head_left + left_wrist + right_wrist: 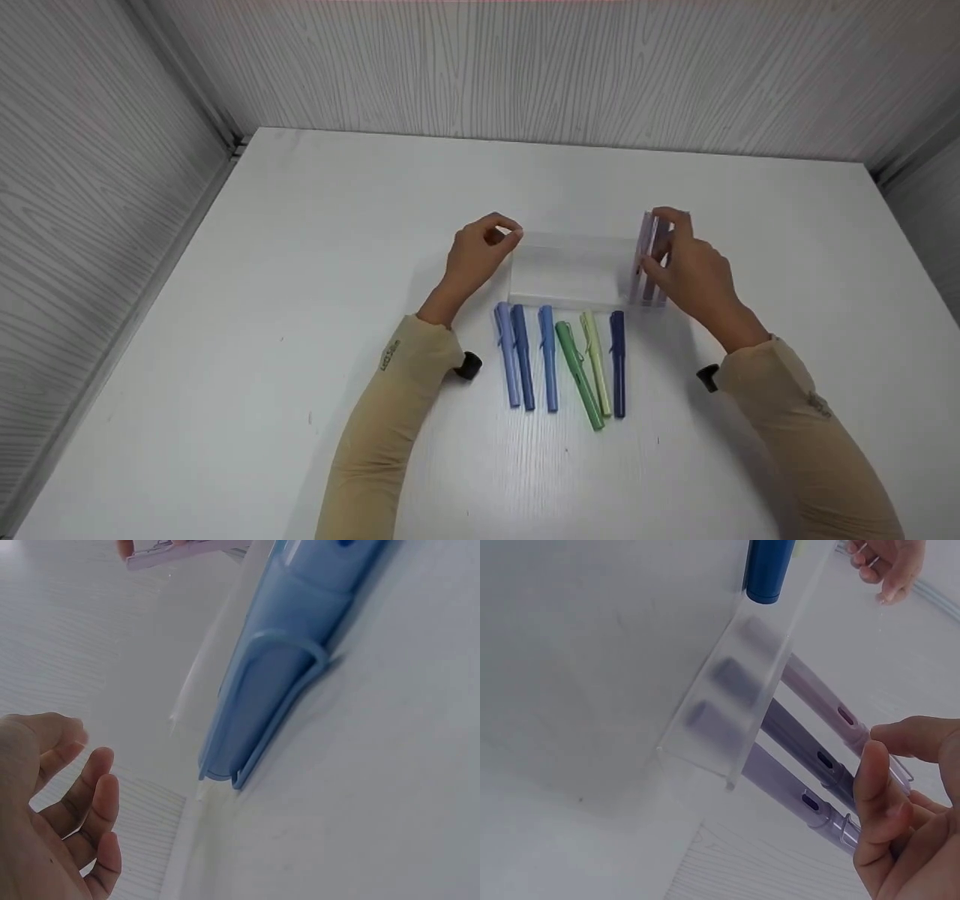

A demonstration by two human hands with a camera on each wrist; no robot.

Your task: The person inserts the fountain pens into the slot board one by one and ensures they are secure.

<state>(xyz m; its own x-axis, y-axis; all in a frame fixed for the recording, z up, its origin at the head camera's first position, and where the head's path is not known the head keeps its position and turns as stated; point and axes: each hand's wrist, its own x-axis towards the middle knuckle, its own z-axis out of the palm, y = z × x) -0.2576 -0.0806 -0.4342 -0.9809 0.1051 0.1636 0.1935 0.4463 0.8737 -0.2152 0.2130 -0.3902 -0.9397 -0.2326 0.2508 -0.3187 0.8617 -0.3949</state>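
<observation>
A clear plastic box (570,303) lies on the table, with three purple-toned pens at its right end. One is a pinkish-lilac pen (816,694); beside it are a dark purple pen (799,736) and a lavender pen (776,776). My right hand (697,271) pinches the pinkish-lilac pen near its clip, between thumb and forefinger. At the box's far left corner, the thumb and forefinger of my left hand (480,251) pinch the rim. The other fingers of that hand (64,802) are loosely bent.
Several pens lie in a row in front of the box: a periwinkle pen (508,360), blue ones, a green pen (579,375), a pale green pen (597,367) and a navy pen (618,367). Wood-grain panels (480,75) stand behind and beside the white table (337,225).
</observation>
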